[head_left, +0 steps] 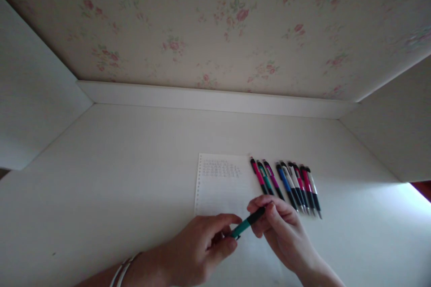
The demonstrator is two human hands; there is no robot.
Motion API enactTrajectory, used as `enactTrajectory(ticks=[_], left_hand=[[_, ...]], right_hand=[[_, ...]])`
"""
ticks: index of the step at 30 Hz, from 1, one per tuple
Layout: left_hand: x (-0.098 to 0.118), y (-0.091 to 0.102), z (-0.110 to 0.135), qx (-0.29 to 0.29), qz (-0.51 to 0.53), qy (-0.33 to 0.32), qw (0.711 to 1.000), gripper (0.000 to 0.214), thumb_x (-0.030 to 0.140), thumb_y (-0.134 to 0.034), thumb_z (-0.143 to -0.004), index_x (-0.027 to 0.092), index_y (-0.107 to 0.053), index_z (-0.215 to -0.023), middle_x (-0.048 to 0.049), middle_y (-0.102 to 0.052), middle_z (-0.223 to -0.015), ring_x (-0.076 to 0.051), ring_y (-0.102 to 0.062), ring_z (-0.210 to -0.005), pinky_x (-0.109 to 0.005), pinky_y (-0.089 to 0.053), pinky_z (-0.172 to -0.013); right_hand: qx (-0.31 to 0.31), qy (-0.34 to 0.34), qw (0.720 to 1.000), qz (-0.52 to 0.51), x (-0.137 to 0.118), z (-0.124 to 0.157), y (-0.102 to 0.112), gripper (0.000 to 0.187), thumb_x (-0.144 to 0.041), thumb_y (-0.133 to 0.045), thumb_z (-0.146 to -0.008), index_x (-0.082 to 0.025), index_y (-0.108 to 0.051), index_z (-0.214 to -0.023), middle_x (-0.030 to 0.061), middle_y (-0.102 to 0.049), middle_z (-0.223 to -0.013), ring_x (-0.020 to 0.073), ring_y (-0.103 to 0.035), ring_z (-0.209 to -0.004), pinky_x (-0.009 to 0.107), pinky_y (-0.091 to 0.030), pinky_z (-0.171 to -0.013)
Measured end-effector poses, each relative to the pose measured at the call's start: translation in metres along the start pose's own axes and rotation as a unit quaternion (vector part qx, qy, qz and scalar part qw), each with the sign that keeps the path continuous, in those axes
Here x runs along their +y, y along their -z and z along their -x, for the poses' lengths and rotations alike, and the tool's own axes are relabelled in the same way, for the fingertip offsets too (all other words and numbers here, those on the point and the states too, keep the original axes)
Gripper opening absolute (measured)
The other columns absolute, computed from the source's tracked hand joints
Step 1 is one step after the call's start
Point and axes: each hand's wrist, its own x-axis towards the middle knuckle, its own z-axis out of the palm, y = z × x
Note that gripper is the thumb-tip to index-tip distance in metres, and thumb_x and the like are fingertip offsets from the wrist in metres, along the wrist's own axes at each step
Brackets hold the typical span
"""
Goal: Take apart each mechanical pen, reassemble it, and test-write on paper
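Observation:
A teal pen with a black grip (248,223) is held between both hands above the lower edge of a lined sheet of paper (220,186). My left hand (198,251) pinches the teal end with thumb and fingers. My right hand (279,231) closes around the black end. The paper lies on the white desk (117,188) and has a few lines of faint writing near its top. To the right of the sheet lies a row of several pens (286,184) in pink, teal, blue, white and red, side by side.
White side panels (30,98) rise at the left and right of the desk, with a low white ledge (215,98) along the back. Floral wallpaper (215,22) covers the wall behind. Bracelets (123,271) circle my left wrist.

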Motion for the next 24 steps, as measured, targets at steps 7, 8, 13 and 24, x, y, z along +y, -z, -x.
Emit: enactTrajectory(ticks=[7, 8, 13, 24], left_hand=[[0.003, -0.006, -0.003, 0.066, -0.095, -0.033, 0.993, 0.017, 0.025, -0.058, -0.093, 0.017, -0.062, -0.078, 0.0044, -0.047, -0.065, -0.010, -0.045, -0.060, -0.021, -0.033, -0.056], [0.003, -0.008, -0.003, 0.088, -0.105, -0.030, 0.990, 0.016, 0.025, -0.059, -0.092, 0.017, -0.063, -0.078, 0.0042, -0.049, -0.065, -0.011, -0.046, -0.060, -0.021, -0.033, -0.056], [0.004, -0.014, -0.001, 0.143, -0.137, -0.033, 0.980, 0.016, 0.026, -0.061, -0.091, 0.017, -0.067, -0.080, 0.0032, -0.054, -0.063, -0.011, -0.049, -0.058, -0.022, -0.035, -0.056], [-0.008, -0.016, 0.006, 0.052, -0.260, -0.243, 0.933, 0.047, 0.054, -0.049, -0.100, 0.020, -0.061, -0.129, -0.0069, -0.072, -0.096, -0.017, -0.068, -0.078, -0.027, -0.056, -0.074]], right_hand=[[0.056, -0.008, 0.998, 0.006, -0.003, 0.002, -0.012, 0.020, -0.041, -0.086, -0.074, -0.021, -0.081, -0.074, 0.0059, -0.073, -0.070, 0.0106, -0.056, -0.049, 0.023, -0.047, -0.047], [0.075, -0.015, 0.997, 0.007, -0.004, 0.002, -0.015, 0.019, -0.039, -0.087, -0.073, -0.021, -0.081, -0.073, 0.0057, -0.073, -0.070, 0.0104, -0.057, -0.050, 0.022, -0.047, -0.048], [0.119, -0.036, 0.992, -0.010, -0.004, 0.001, -0.020, 0.022, -0.041, -0.088, -0.072, -0.020, -0.080, -0.074, 0.0036, -0.072, -0.070, 0.0078, -0.058, -0.051, 0.018, -0.048, -0.050], [0.145, -0.025, 0.989, 0.031, 0.003, -0.004, -0.010, 0.046, -0.039, -0.078, -0.084, -0.035, -0.066, -0.128, -0.0012, -0.075, -0.080, 0.0062, -0.055, -0.050, 0.016, -0.047, -0.048]])
